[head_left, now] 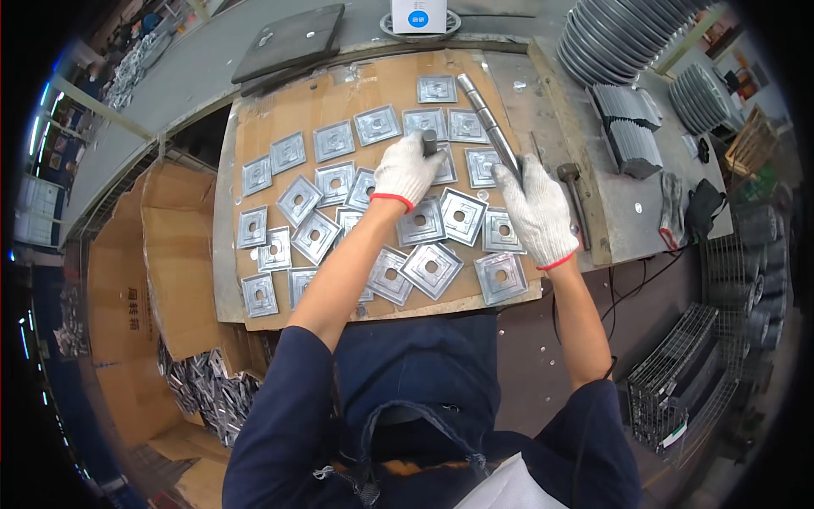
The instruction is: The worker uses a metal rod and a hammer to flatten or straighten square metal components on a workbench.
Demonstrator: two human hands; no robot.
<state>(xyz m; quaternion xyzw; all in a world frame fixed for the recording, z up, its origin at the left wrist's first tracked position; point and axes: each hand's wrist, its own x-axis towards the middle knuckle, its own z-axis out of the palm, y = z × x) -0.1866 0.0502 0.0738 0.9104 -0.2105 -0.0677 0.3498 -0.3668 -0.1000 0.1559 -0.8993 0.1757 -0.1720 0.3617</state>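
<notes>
My left hand [405, 172], in a white knit glove with a red cuff, is closed around a short dark metal cylinder [430, 141] above the plates. My right hand [541, 210], gloved the same way, grips the lower end of a long stepped metal rod [486, 114] that slants up and left. Square grey metal plates with raised rims are spread over a cardboard sheet [254, 293]. Many, such as one near plate [464, 216], show a round centre hole; several far ones, such as a back plate [437, 88], show no open hole.
A hammer [571, 176] lies right of the cardboard by a wooden strip [585, 204]. Stacked round metal discs [606, 42] and ribbed grey stacks [632, 140] stand beyond. Left is a large carton [119, 280] with metal pieces [212, 394]; a wire basket [678, 373] is lower right.
</notes>
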